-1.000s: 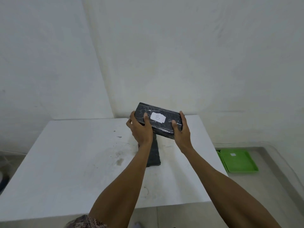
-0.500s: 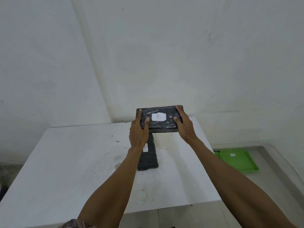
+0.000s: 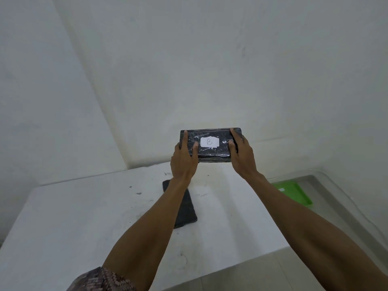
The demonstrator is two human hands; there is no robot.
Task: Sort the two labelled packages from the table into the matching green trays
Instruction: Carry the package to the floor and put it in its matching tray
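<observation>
A black plastic-wrapped package (image 3: 210,153) with a white label marked B is held up in the air above the table's far edge, its label facing me. My left hand (image 3: 183,162) grips its left end and my right hand (image 3: 241,156) grips its right end. A second black package (image 3: 185,208) lies flat on the white table (image 3: 84,223), partly hidden behind my left forearm; its label is not visible. A green tray (image 3: 296,194) with a small white label sits on the floor to the right of the table.
White walls meet in a corner behind the table. Grey tiled floor runs along the right side, with a raised ledge by the wall. The table top has dark scuffs near its middle.
Both hands have raised the B package higher and levelled it, label toward me. The view tilted, so the table and the tray sit lower in the frame.
</observation>
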